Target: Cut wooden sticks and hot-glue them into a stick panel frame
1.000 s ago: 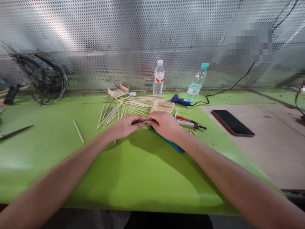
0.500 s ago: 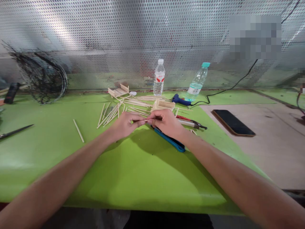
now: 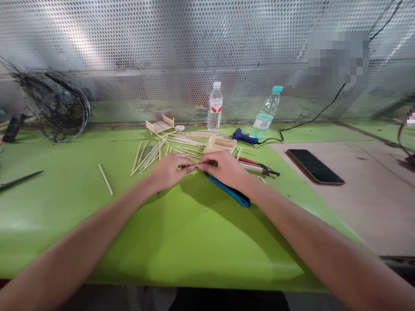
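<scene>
My left hand (image 3: 170,169) and my right hand (image 3: 225,167) meet over the green table (image 3: 181,233), fingertips pinched together on a thin wooden stick (image 3: 196,165) held between them. A blue utility knife (image 3: 230,192) lies on the table just under my right wrist. Behind my hands is a scatter of loose wooden sticks (image 3: 152,154) and a small stick-built frame (image 3: 223,143). A second stick-built piece (image 3: 160,125) sits farther back.
A single stick (image 3: 105,179) lies at left, a dark blade (image 3: 20,180) at far left. Red-handled pliers (image 3: 257,166), a blue glue gun (image 3: 244,137) with cord, two water bottles (image 3: 215,106) (image 3: 267,112), a phone (image 3: 314,166) and a wire tangle (image 3: 55,106) surround the area. Perforated metal wall behind.
Both hands stay pinched on the stick and shift only slightly; the view wobbles a little.
</scene>
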The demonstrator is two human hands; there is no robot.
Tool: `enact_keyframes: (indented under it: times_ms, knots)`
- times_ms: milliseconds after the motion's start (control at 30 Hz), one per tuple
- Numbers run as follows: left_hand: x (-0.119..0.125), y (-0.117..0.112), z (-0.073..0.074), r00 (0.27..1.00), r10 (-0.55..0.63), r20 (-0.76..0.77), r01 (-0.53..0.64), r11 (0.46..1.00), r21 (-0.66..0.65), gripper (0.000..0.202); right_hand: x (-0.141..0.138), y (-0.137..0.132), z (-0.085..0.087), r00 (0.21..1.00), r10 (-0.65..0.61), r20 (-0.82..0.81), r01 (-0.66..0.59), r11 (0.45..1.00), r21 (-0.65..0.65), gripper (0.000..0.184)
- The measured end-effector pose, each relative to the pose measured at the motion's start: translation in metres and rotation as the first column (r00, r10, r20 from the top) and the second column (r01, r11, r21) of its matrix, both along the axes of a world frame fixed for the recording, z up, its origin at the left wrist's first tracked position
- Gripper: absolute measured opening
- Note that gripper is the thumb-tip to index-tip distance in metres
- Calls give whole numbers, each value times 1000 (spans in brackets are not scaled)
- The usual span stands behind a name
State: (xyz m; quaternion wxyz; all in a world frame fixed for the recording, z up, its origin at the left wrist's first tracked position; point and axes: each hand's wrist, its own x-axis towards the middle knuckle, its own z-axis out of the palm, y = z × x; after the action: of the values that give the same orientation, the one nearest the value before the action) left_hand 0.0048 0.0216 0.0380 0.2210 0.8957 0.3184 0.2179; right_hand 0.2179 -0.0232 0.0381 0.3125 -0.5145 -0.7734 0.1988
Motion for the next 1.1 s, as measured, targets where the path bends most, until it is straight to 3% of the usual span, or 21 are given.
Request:
enact_keyframes:
  times_ms: [167, 367, 567, 767, 900, 1000, 1100]
  knots:
    - [-6, 9, -2, 992, 77, -105, -67, 993, 94, 25, -1, -8, 7, 922, -181, 343, 164, 983, 79, 26]
    - [-9, 14, -6, 985, 144, -98, -143, 990, 16, 18, 2, -12, 2, 807, -133, 576, 175, 984, -17, 29]
    - [-10, 16, -7, 982, 160, -102, -152, 985, 83, 15, -6, -14, 1, 797, -151, 585, 184, 983, 3, 16]
    - [-9, 13, -6, 979, 150, -139, -136, 985, 105, 15, -7, -15, 2, 846, -183, 500, 183, 982, 51, 16]
    - [-8, 14, -10, 978, 140, -156, -128, 988, 84, 15, -8, -15, 1, 858, -145, 493, 192, 980, -47, 28]
    - [-7, 14, -11, 973, 150, -176, -130, 984, 121, 16, -9, -18, 1, 879, -108, 465, 186, 975, -125, 49]
    - [-6, 12, -10, 964, 192, -186, -166, 975, 149, 16, -14, -23, 1, 901, -96, 424, 164, 978, -127, 60]
